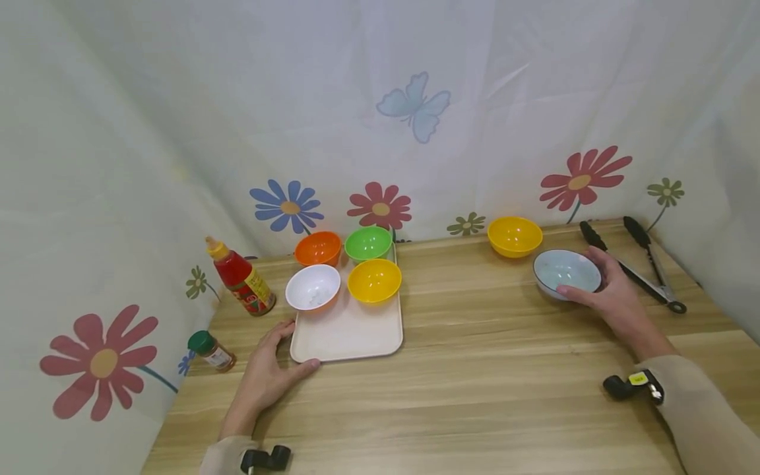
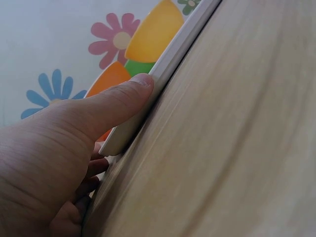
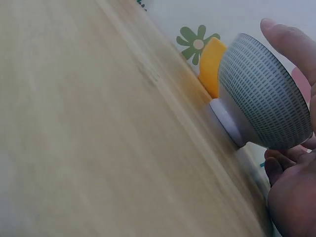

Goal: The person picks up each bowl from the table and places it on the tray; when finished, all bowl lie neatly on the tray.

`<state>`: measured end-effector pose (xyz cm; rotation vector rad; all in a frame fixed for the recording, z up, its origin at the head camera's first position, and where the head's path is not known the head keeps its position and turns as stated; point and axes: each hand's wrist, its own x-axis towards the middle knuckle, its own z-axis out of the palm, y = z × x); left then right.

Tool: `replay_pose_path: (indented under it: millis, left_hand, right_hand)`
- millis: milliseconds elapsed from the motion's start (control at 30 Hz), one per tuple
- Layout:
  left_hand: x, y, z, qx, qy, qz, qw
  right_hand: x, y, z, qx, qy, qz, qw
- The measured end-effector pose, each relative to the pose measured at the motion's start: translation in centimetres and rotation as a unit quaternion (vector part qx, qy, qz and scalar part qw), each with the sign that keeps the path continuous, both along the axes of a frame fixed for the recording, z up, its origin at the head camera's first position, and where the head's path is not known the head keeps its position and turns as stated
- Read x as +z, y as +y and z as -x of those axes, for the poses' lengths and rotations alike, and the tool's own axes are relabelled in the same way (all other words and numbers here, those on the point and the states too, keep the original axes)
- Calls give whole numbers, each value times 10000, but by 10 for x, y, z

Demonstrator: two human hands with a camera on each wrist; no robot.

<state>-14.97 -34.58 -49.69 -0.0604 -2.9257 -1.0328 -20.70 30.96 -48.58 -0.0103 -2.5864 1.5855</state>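
My right hand (image 1: pixel 620 300) holds a pale blue bowl (image 1: pixel 567 269) by its side, thumb at the near rim and fingers round the right side. In the right wrist view, the bowl's (image 3: pixel 264 94) patterned outside and its foot show close to the table; whether the foot touches cannot be told. At the near left corner of a cream tray (image 1: pixel 350 340), my left hand (image 1: pixel 270 373) grips the edges, thumb along the front, fingers at the left side. The tray carries an orange bowl (image 1: pixel 318 249), a green bowl (image 1: pixel 368 244), a yellow bowl (image 1: pixel 375 282) and a white-lined bowl (image 1: pixel 313 287).
Another yellow bowl (image 1: pixel 514 237) stands at the back, left of the blue one. Black-tipped tongs (image 1: pixel 650 274) lie at the far right. A red sauce bottle (image 1: pixel 243 280) and a green-capped spice jar (image 1: pixel 212 351) are left of the tray. A flowered curtain (image 1: pixel 463 152) hangs behind.
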Motion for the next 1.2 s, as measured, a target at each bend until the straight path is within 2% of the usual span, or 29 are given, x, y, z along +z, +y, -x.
replay_pose_path:
  millis: [500,1200]
  left_hand:
    - [0,-1,-2,20,-3,-28,10000]
    - [-1,-1,1,-15,51,-23,10000]
  right_hand:
    - [-7,2,1,270,67,-284,9992]
    - [-8,3,-1,86,161,-319,9993]
